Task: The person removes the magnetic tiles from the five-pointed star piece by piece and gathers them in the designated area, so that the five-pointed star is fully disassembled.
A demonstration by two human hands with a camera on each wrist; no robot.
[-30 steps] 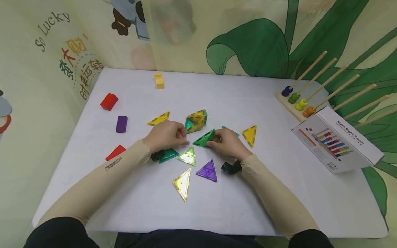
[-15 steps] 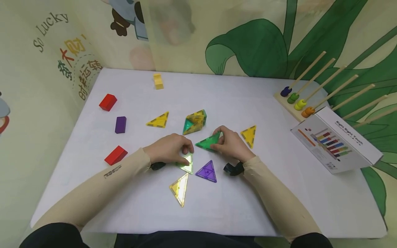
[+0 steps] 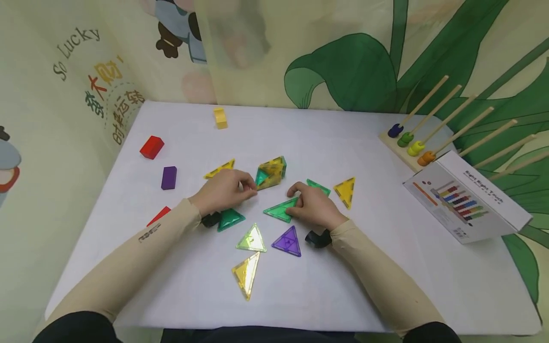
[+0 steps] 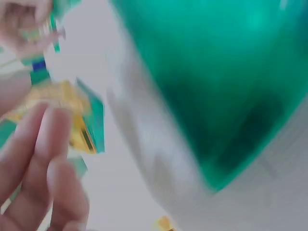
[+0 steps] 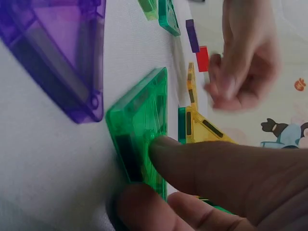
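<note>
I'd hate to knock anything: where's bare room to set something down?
Bare table lies between the rightmost yellow triangle and white box, and along the back between yellow block and abacus. Triangular tiles crowd the left hand and right hand.

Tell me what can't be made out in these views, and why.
Head: nearer red block, partly hidden by the left sleeve.
Head: left yellow triangle, partly behind the left hand.
Head: smallest print on the box, too small.
Left wrist: nearest green triangle, blurred, cut by the top edge.
Right wrist: held green triangle, partly behind the right hand.
</note>
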